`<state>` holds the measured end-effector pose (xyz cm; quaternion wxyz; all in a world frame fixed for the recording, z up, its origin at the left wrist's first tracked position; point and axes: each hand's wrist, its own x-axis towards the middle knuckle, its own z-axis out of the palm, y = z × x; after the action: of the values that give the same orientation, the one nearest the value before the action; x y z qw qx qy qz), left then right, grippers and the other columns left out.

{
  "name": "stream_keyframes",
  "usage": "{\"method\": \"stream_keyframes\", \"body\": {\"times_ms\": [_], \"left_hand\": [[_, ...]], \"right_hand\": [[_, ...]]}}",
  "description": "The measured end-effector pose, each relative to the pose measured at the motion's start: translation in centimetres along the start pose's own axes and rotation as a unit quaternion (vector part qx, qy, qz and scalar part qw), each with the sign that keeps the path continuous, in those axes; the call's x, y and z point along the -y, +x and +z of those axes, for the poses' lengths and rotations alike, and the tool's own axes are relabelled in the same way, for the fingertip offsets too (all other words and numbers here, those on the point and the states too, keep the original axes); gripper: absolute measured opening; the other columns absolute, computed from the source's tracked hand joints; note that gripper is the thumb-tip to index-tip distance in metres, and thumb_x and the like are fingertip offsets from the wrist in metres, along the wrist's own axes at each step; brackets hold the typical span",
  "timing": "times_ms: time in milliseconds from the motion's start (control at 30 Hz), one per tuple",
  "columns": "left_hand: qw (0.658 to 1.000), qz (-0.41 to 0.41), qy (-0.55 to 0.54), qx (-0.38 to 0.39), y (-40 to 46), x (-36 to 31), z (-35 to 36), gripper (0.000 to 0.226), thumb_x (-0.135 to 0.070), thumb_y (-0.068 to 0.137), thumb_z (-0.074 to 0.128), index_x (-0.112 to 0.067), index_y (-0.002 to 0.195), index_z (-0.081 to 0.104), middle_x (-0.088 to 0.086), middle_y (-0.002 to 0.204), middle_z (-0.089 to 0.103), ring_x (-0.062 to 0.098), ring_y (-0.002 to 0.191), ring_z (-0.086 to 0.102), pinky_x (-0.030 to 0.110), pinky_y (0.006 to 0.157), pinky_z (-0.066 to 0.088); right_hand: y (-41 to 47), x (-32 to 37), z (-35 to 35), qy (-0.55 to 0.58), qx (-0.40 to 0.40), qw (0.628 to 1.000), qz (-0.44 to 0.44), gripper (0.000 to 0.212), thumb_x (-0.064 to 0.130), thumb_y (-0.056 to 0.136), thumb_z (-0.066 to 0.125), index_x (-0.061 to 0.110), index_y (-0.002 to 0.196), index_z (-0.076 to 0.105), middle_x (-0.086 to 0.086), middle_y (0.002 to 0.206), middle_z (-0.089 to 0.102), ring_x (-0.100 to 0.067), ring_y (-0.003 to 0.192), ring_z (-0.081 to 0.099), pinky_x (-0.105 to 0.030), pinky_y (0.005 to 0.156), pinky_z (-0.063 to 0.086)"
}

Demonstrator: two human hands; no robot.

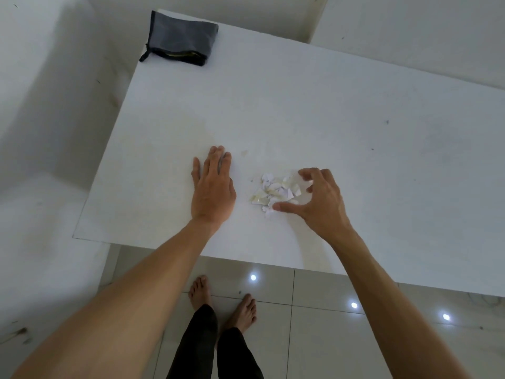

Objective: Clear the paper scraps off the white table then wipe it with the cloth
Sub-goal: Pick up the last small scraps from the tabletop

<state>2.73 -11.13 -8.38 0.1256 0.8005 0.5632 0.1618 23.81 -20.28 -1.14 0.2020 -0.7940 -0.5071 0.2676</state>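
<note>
One small heap of paper scraps point(274, 193) is seen on the white table point(355, 127), bracketed by the spread, clawed right hand point(318, 199). Its left hand point(211, 184) is laid flat just beside; the cloth point(180, 38) is left at the far corner.

Left hand point(211, 187) flat, right hand point(314, 199) clawed, fingers spread.

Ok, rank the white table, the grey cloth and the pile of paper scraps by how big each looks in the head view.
1. white table, by far the largest
2. grey cloth, though it lies farthest from the camera
3. paper scraps, somewhat smaller
</note>
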Motion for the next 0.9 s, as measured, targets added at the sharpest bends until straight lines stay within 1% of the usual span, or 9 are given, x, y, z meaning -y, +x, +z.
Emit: {"method": "stream_keyframes", "body": {"times_ms": [100, 200, 367, 433, 567, 667, 733, 800, 900], "left_hand": [[1.0, 0.0, 0.001, 0.0, 0.0, 0.0, 0.0, 0.055, -0.008, 0.093, 0.031, -0.005, 0.147, 0.04, 0.011, 0.158, 0.035, 0.024, 0.151, 0.023, 0.054, 0.124, 0.012], [1.0, 0.0, -0.004, -0.004, 0.0, 0.1, 0.0, 0.053, -0.007, 0.094, 0.034, -0.005, 0.147, 0.04, 0.011, 0.158, 0.035, 0.024, 0.151, 0.022, 0.053, 0.124, 0.011], [1.0, 0.001, -0.006, -0.004, 0.0, 0.0, 0.1, 0.052, -0.007, 0.095, 0.036, -0.005, 0.147, 0.041, 0.012, 0.158, 0.035, 0.024, 0.151, 0.023, 0.054, 0.124, 0.012], [1.0, 0.0, -0.005, -0.002, 0.0, 0.0, 0.1, 0.053, -0.008, 0.095, 0.033, -0.005, 0.147, 0.041, 0.012, 0.158, 0.035, 0.025, 0.151, 0.023, 0.054, 0.124, 0.012], [1.0, 0.001, -0.002, -0.006, 0.0, -0.1, -0.1, 0.053, -0.01, 0.095, 0.03, -0.004, 0.146, 0.041, 0.012, 0.157, 0.036, 0.025, 0.151, 0.024, 0.055, 0.123, 0.014], [1.0, 0.001, -0.005, -0.008, -0.1, -0.2, -0.1, 0.052, -0.009, 0.095, 0.029, -0.003, 0.145, 0.042, 0.013, 0.156, 0.036, 0.026, 0.151, 0.024, 0.055, 0.123, 0.014], [1.0, 0.002, -0.007, -0.009, 0.0, -0.2, -0.1, 0.052, -0.009, 0.095, 0.029, -0.003, 0.145, 0.042, 0.014, 0.156, 0.037, 0.026, 0.151, 0.024, 0.055, 0.123, 0.014], [1.0, 0.002, -0.008, -0.01, 0.0, -0.1, -0.1, 0.052, -0.009, 0.095, 0.03, -0.003, 0.145, 0.042, 0.014, 0.156, 0.037, 0.026, 0.151, 0.024, 0.055, 0.123, 0.013], [1.0, 0.004, -0.011, -0.012, -0.1, -0.2, -0.1, 0.052, -0.007, 0.094, 0.032, -0.003, 0.145, 0.042, 0.014, 0.156, 0.037, 0.026, 0.151, 0.024, 0.055, 0.124, 0.012]], "right_hand": [[0.7, -0.3, -0.2, -0.022, -0.064, 0.996, 0.051, 0.103, 0.072, 0.068, 0.078, 0.013, 0.144, 0.044, -0.003, 0.138, 0.044, -0.018, 0.12, 0.051, -0.033, 0.095, 0.046], [1.3, -0.6, 1.1, -0.003, -0.067, 0.995, 0.074, 0.068, 0.058, 0.095, 0.059, 0.007, 0.139, 0.05, -0.013, 0.135, 0.048, -0.031, 0.123, 0.052, -0.034, 0.096, 0.044], [0.6, -0.2, 1.6, 0.019, -0.017, 0.998, -0.059, 0.031, 0.033, 0.108, 0.046, 0.014, 0.127, 0.062, -0.001, 0.12, 0.066, -0.017, 0.104, 0.065, -0.031, 0.089, 0.051], [-0.3, -0.2, 1.6, -0.03, -0.034, 0.997, -0.07, 0.048, 0.048, 0.102, 0.053, 0.016, 0.136, 0.055, -0.001, 0.131, 0.062, -0.018, 0.117, 0.059, -0.031, 0.095, 0.049], [-0.9, 0.9, 2.9, -0.132, 0.046, 0.987, -0.083, 0.121, 0.082, 0.069, 0.068, 0.024, 0.161, 0.016, -0.006, 0.166, 0.021, -0.025, 0.15, 0.028, -0.043, 0.113, 0.038], [0.0, 0.9, 4.6, -0.199, 0.087, 0.964, -0.151, 0.118, 0.083, 0.072, 0.063, 0.031, 0.164, 0.01, -0.008, 0.171, 0.009, -0.032, 0.158, 0.008, -0.051, 0.122, 0.026], [0.7, 0.4, 5.6, -0.245, 0.039, 0.939, -0.237, 0.09, 0.077, 0.085, 0.053, 0.029, 0.159, 0.033, -0.01, 0.164, 0.031, -0.036, 0.152, 0.029, -0.055, 0.114, 0.041], [1.2, -0.4, 6.3, -0.301, -0.037, 0.903, -0.303, 0.068, 0.07, 0.094, 0.048, 0.024, 0.144, 0.052, -0.009, 0.148, 0.052, -0.032, 0.131, 0.054, -0.049, 0.092, 0.053], [2.2, -0.9, 6.2, -0.32, -0.097, 0.869, -0.364, 0.05, 0.06, 0.103, 0.044, 0.019, 0.124, 0.063, -0.008, 0.126, 0.061, -0.027, 0.095, 0.06, -0.04, 0.064, 0.05]]}}
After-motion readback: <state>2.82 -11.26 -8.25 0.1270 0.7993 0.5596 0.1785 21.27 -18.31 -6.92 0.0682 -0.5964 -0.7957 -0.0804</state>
